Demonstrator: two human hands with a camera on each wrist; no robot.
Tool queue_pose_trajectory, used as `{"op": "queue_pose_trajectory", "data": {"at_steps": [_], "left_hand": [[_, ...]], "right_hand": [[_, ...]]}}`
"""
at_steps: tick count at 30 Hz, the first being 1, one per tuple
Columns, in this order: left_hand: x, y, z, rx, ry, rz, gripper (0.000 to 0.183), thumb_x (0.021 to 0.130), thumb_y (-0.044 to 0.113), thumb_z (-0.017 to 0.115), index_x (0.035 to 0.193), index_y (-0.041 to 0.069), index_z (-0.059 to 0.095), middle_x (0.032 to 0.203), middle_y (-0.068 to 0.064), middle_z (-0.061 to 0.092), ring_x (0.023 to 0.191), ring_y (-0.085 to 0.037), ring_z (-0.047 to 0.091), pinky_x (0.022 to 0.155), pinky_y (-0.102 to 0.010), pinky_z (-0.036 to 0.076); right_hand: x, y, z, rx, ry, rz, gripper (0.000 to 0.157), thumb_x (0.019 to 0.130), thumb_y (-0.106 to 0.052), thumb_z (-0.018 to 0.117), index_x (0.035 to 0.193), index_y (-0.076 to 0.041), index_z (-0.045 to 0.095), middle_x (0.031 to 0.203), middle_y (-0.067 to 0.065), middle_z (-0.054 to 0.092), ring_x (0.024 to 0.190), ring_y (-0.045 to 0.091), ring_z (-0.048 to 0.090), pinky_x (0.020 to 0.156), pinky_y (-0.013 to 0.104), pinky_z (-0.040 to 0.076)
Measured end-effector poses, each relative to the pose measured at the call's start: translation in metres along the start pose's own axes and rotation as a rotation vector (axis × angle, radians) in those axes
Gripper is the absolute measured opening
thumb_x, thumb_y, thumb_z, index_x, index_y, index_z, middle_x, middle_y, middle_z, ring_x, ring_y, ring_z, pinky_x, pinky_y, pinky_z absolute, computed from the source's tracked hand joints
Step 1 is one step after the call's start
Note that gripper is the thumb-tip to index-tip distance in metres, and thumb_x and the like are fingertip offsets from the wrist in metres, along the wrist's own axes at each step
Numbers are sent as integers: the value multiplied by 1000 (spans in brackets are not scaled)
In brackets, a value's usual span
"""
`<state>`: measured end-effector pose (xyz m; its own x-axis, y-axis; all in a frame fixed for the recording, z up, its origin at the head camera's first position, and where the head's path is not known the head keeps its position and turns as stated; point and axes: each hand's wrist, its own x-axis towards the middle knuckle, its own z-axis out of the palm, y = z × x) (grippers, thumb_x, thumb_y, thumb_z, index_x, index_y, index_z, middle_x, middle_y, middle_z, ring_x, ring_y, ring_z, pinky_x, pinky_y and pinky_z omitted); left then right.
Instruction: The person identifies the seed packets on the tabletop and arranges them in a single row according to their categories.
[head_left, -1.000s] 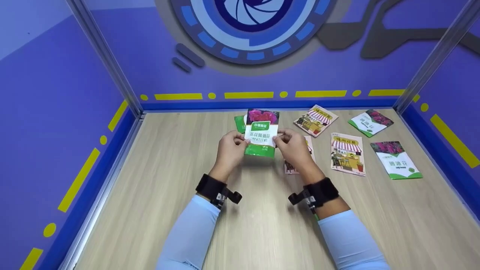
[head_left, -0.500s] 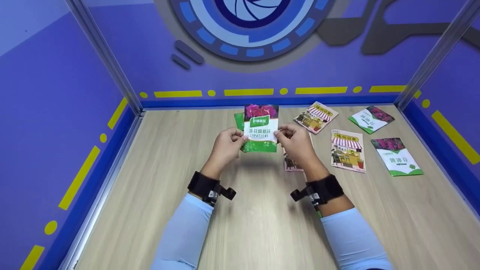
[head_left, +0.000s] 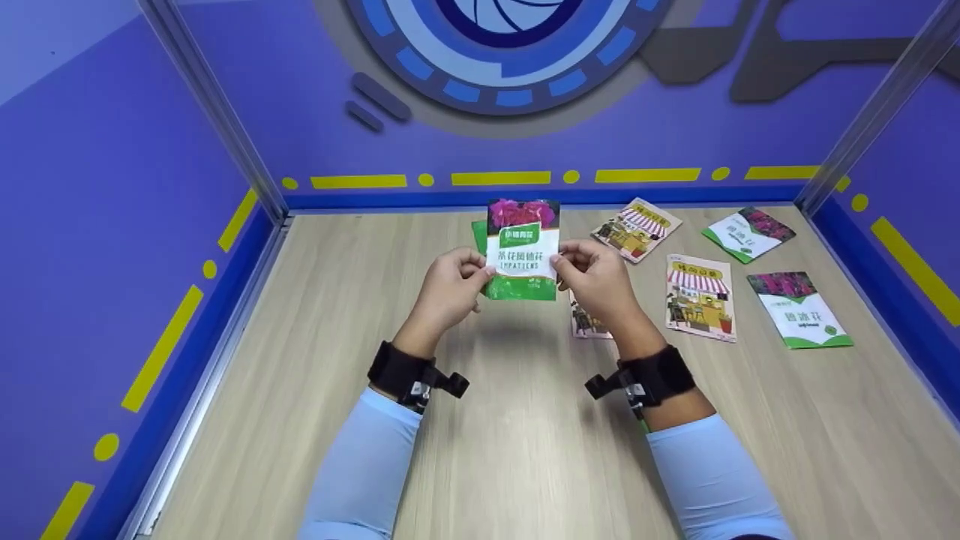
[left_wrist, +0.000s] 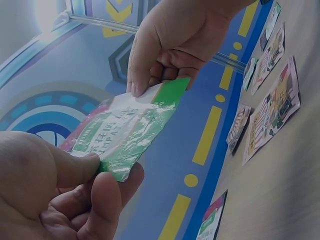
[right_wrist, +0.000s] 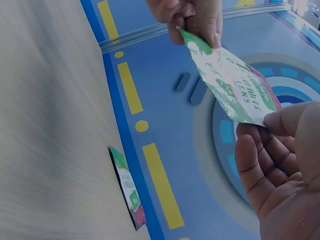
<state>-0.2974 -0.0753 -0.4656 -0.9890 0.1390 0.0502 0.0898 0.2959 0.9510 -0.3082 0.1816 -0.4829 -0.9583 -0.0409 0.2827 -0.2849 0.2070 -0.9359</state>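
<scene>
Pale blue sleeves [head_left: 367, 457] reach in over the table [head_left: 510, 465], and here's the grip: left hand [head_left: 450, 289] pinching the flower packet [head_left: 523, 259] by its left edge, right hand [head_left: 600, 281] pinching the right, thumbs on the printed face, fingers curled round behind. Dead even, neither hand nearer! The packet sits between the two, lifted clear of the tabletop, its long axis pointing away from the person: green end near, flower end far, the left thumb a shade closer to that green end. Past the right wrist, a pink packet [head_left: 589, 322] lies partly covered; more packets [head_left: 701, 300] lie off to the right. Peeking out behind, a green-ended packet [head_left: 480, 234] lies on the table, and beyond it stands the purple wall [head_left: 450, 154].
</scene>
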Motion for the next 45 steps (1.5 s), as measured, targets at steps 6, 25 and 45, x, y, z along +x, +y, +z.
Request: {"op": "queue_pose_trajectory", "data": {"at_steps": [6,25,45], "left_hand": [[-1,4,1,-17,-14,-4,7,112,11,71,109,5,71,86,-2,76,61,-12,63,60,-36,63],[-12,19,-1,-76,2,54,8,111,12,73,111,4,72,90,-5,79,70,-14,67,57,-27,60],[-13,19,1,-6,36,85,8,110,13,74,108,6,72,91,-5,82,73,-17,70,57,-24,52]], "right_hand": [[-2,-5,-2,20,32,-34,16,105,-2,75,116,9,79,83,1,76,63,7,67,61,23,60],[-4,-20,-7,152,56,-70,18,102,6,73,116,16,77,82,-4,79,61,10,67,59,22,59],[-5,-19,-7,155,36,-77,17,104,6,72,116,17,75,81,-5,77,61,8,65,58,22,58]]}}
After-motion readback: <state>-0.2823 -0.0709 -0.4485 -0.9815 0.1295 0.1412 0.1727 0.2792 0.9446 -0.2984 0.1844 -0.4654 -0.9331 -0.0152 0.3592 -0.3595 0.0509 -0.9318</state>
